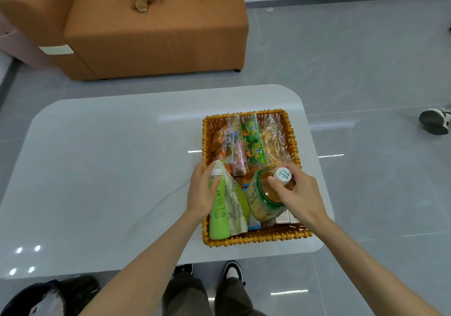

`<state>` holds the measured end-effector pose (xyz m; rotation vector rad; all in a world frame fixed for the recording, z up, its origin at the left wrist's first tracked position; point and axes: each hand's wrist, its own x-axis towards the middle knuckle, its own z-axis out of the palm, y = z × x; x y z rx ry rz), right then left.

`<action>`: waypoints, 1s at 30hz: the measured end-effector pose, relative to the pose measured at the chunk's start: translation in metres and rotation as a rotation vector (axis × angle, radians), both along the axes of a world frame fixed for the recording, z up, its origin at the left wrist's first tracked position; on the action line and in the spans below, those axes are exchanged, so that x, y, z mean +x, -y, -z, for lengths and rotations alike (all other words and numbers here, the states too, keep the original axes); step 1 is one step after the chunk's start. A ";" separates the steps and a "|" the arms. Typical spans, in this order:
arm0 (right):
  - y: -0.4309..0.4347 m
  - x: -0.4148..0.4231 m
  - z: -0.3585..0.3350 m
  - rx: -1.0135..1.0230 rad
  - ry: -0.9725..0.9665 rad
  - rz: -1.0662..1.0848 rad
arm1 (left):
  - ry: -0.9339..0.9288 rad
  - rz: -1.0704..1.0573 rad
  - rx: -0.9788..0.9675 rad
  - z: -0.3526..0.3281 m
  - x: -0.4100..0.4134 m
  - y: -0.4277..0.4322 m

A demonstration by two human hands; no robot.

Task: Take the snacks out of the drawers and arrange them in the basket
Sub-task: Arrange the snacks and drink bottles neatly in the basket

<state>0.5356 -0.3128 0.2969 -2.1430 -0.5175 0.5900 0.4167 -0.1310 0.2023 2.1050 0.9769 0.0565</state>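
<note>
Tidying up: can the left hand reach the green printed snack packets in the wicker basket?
Probably not yet: the left hand grips the pale green plastic bottle in the near left corner of the wicker basket. The green printed snack packets lie uncovered on top; otherwise the way looks free.

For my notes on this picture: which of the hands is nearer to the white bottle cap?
Right. The right hand grips the white bottle cap; the left hand is to its left, holding the green bottle.
</note>
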 end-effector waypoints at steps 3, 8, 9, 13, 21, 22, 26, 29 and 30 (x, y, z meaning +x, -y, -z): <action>0.003 0.001 0.004 -0.014 0.010 -0.004 | -0.099 0.079 0.129 0.005 -0.029 0.018; 0.007 0.001 0.013 -0.010 -0.004 0.024 | -0.390 0.303 0.308 0.021 -0.046 0.026; 0.008 0.000 0.015 -0.001 -0.011 0.032 | -0.450 0.345 0.379 0.022 -0.042 0.025; 0.009 -0.002 0.022 0.028 -0.024 0.058 | -0.606 0.425 0.529 0.032 -0.023 0.027; 0.014 -0.005 0.031 0.027 0.009 0.090 | -0.607 0.404 0.426 0.054 -0.014 0.025; 0.015 -0.006 0.029 0.030 0.013 0.098 | -0.592 0.395 0.388 0.053 -0.016 0.024; 0.017 -0.010 0.015 0.050 0.032 0.098 | -0.370 0.328 0.283 0.044 -0.040 0.023; 0.015 -0.015 -0.001 0.070 0.032 0.091 | -0.323 0.234 0.194 0.032 -0.055 0.017; 0.015 -0.017 -0.008 0.073 0.037 0.090 | -0.290 0.215 0.181 0.025 -0.056 0.014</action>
